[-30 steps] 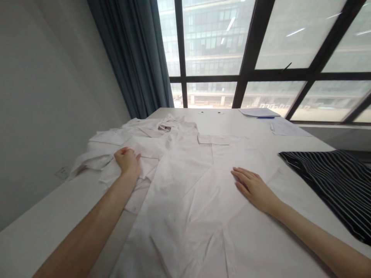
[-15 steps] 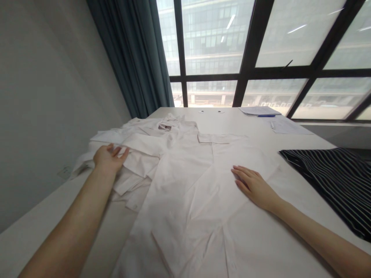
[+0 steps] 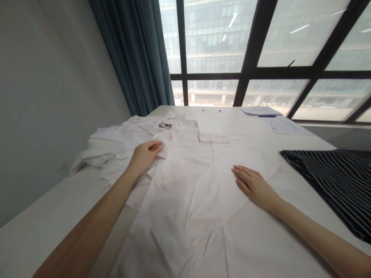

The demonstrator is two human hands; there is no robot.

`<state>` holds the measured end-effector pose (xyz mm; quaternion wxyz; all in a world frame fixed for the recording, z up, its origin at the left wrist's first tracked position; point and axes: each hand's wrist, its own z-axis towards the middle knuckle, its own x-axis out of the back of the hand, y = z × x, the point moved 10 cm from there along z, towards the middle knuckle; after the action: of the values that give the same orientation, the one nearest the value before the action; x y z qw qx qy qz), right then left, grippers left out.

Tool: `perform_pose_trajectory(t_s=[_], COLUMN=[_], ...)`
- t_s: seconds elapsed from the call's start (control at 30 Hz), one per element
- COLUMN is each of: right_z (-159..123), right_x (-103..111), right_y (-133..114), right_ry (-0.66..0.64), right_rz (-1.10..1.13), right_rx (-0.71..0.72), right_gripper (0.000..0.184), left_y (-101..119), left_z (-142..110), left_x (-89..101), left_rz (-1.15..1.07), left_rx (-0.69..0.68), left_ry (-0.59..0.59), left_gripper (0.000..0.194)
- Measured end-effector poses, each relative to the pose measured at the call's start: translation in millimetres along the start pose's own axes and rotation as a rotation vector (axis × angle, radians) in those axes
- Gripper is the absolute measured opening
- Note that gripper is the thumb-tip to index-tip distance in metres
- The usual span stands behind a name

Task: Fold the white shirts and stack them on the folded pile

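A white shirt lies spread and slightly wrinkled, with its collar end toward the window. My left hand is closed in a pinch on the shirt's sleeve, whose end is folded over near the shirt's left edge. Flat on the right part of the shirt rests my right hand, fingers stretched out and holding nothing. Other white garments are heaped to the left, partly under the sleeve side and partly behind my left forearm.
The white table reaches back to the window. On the right lies black striped cloth. Papers and a blue pen are at the far right. A blue curtain hangs at the back left beside a grey wall.
My left hand has moved right, bringing the sleeve's end from over the heap to the shirt's left edge; its fingers are closer together. My right hand has stayed in place.
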<state>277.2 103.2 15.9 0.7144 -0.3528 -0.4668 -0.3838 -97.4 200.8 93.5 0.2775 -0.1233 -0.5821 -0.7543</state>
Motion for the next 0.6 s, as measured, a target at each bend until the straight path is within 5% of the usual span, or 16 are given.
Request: perform_pose_trajectory(t_s=[0.17, 0.27, 0.47, 0.53, 0.6], right_z=[-0.6, -0.7, -0.5, -0.5, -0.5], right_x=[-1.4, -1.8, -2.0, -0.8, 0.2], right_y=[0.9, 1.5, 1.2, 0.9, 0.7], right_ry=[0.001, -0.004, -0.022, -0.014, -0.005], right_rz=[-0.006, -0.003, -0.003, 0.004, 0.01], right_rx=[0.012, 0.012, 0.008, 0.005, 0.004], right_gripper=[0.042, 0.042, 0.043, 0.042, 0.041], left_y=[34.2, 56.5, 57.1, 29.0, -6.8], left_z=[-31.6, -46.8, -20.4, -7.4, -1.2], left_x=[-53.2, -66.3, -1.0, 12.0, 14.9], left_rz=[0.112, 0.131, 0.497, 0.741, 0.907], left_rx=[-0.153, -0.234, -0.33, -0.228, -0.092], left_ry=[-0.26, -0.365, -0.094, -0.146, -0.306], left_gripper=[0.033, 0.031, 0.051, 0.073, 0.073])
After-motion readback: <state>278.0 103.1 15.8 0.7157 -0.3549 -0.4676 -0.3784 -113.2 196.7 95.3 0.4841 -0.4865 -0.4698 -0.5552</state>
